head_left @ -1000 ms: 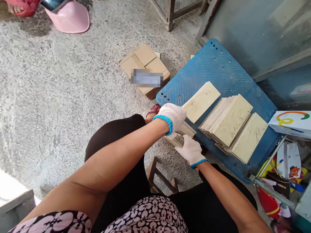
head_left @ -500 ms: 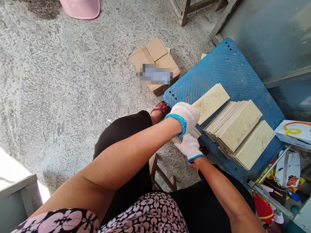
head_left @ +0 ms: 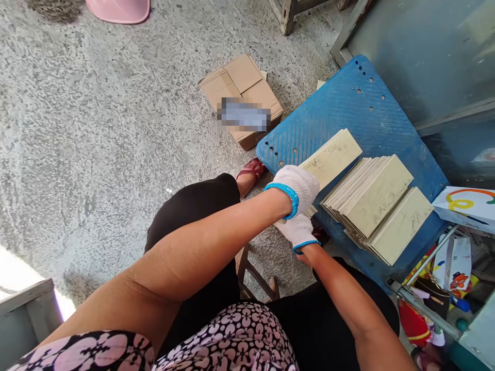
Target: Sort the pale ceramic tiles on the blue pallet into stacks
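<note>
While the white-gloved left hand point(head_left: 297, 184) closes over the near end of a cream marbled ceramic tile point(head_left: 333, 155), its long axis running toward two o'clock across the blue perforated plastic board point(head_left: 340, 105), the gloved right hand point(head_left: 297, 230) grips a small tile bundle point(head_left: 309, 212) just beneath. Since the earlier frame, both hands have barely shifted.

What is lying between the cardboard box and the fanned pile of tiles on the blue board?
In the head view, a single cream tile lies flat on the blue board between cardboard box and fanned tiles.
</note>
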Demonstrator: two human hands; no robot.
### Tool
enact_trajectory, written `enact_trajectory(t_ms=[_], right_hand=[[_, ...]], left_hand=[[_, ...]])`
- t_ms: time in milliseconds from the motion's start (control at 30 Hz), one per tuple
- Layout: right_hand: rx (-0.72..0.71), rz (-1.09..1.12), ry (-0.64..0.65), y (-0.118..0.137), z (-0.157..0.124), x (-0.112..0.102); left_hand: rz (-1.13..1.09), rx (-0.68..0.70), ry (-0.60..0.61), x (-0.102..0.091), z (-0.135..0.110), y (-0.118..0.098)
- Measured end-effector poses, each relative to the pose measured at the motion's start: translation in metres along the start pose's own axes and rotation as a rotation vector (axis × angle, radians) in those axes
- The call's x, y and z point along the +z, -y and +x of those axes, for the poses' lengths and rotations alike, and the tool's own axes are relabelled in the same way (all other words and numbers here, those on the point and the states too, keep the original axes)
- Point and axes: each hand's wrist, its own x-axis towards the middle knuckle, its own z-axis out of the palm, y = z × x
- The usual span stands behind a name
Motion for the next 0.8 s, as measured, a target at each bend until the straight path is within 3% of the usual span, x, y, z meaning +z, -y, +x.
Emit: enact_trajectory(t_ms=[133,300,533,667,800], right_hand=[[0.001,-0.088,0.006,0.002,0.0,-0.001],[-0.025,-0.1,-0.031,0.0,-0.008,-0.006],[-0.136,-0.148,-0.137,-0.008,-0.026,-0.016],[-0.1,0.013,-0.194,-0.019,-0.03,-0.031],[0.064,0.39,-0.309,-0.034,-0.018,-0.053]], left_hand=[[0.048,0.002,0.018,-0.01,-0.006,-0.016],[0.296,0.002,0.134,-0.023,-0.01,-0.039],[0.509,-0.034,0.144,-0.02,-0.014,-0.045],[0.645,-0.022,0.217,-0.027,-0.017,-0.06],[0.712,0.002,0.291,-0.029,-0.016,-0.073]])
